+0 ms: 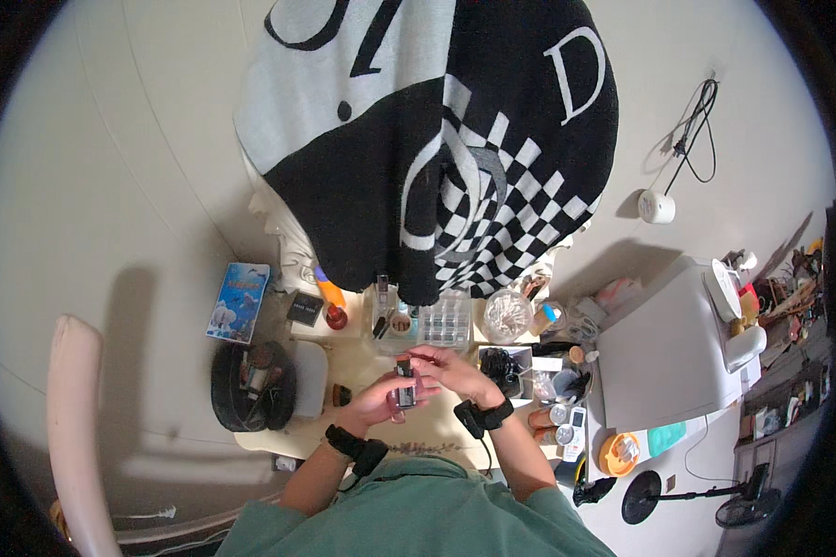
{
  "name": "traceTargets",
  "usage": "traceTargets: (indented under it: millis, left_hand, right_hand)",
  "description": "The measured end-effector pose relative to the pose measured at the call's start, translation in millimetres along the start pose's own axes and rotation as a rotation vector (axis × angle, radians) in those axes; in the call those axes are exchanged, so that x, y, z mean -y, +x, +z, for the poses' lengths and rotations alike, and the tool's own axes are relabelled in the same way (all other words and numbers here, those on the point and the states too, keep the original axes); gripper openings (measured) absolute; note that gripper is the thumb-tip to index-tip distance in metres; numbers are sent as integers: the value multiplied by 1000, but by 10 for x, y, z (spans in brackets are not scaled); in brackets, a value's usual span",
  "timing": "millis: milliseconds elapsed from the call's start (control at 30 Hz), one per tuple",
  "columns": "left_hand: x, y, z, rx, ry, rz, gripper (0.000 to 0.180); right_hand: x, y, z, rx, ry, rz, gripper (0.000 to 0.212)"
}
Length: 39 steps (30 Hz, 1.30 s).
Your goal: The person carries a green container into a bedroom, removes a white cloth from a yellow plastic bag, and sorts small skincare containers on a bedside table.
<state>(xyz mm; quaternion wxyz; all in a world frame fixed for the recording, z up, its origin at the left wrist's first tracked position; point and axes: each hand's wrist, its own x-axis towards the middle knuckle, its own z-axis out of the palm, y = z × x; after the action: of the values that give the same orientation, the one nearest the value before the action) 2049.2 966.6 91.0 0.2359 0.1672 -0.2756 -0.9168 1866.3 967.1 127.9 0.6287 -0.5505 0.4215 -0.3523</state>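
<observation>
A small dark, narrow container (405,388) with a pale label stands upright between my hands, above the front of the cream table. My left hand (372,404) is closed around its lower part, with something pinkish showing at the palm. The fingers of my right hand (457,375) close in on its top end from the right. Its exact kind is too small to tell. Just beyond my hands lies a clear divided organizer (444,320) with small cosmetics. A short dark-bristled brush (342,395) sits left of my left hand.
At left are a round black mesh basket (283,390), a blue booklet (238,302) and a dark square box (305,308). A red bottle (336,317) stands behind. To the right are a tub of cotton swabs (507,317), a box of black cable (502,369) and a remote (577,429). A black-and-white towel (372,204) hangs over the back.
</observation>
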Motion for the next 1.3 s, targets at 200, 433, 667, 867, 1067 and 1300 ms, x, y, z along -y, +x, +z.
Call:
traceTargets:
  millis: [200, 433, 667, 867, 1067, 1300]
  left_hand:
    - [50, 32, -64, 3, 51, 2, 47]
    - [69, 37, -161, 8, -126, 41, 45]
    - [88, -310, -438, -404, -157, 84, 14]
    - [156, -629, -551, -510, -161, 154, 14]
    - [187, -746, -465, -527, -281, 309, 32]
    - [185, -766, -391, -517, -217, 226, 21]
  right_hand:
    - [14, -39, -66, 30, 75, 74, 30]
    - [-82, 76, -121, -67, 70, -80, 28]
    - [-106, 324, -543, -660, -196, -151, 18]
    - [-229, 658, -585, -801, -572, -363, 16]
    - [-317, 876, -631, -750, -950, -329, 20]
    - [-487, 956, -625, -701, -883, -278, 24]
